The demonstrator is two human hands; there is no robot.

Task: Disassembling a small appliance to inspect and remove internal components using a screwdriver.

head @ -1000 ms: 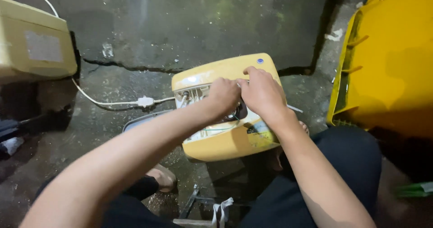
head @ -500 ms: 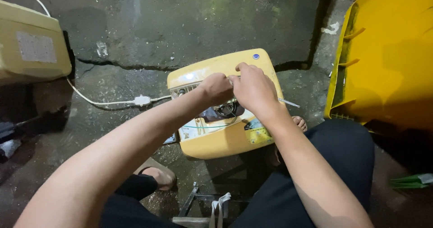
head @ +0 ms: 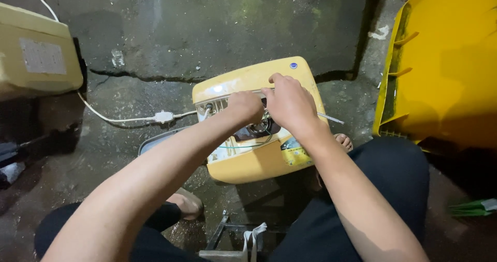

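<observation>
A yellow plastic appliance casing point(head: 253, 81) lies on the wet concrete floor between my knees, its open side showing wiring and a dark round part point(head: 257, 130). My left hand point(head: 244, 106) rests with curled fingers on the open section near the middle. My right hand point(head: 290, 102) lies beside it, fingers bent over the casing's upper edge, touching the inner parts. What the fingertips pinch is hidden by the hands. A white cable point(head: 129, 119) with an inline connector point(head: 163, 116) runs from the casing's left side.
Another pale yellow casing point(head: 36, 55) sits at the far left. A large yellow bin point(head: 440, 70) lies at the right. A dark lid-like object point(head: 155, 142) sits left of the casing. A metal stool frame point(head: 228, 238) is under me. A crack crosses the concrete.
The view has shifted slightly. Both hands stay on the casing's open section, the left hand having slid a little along it next to the right.
</observation>
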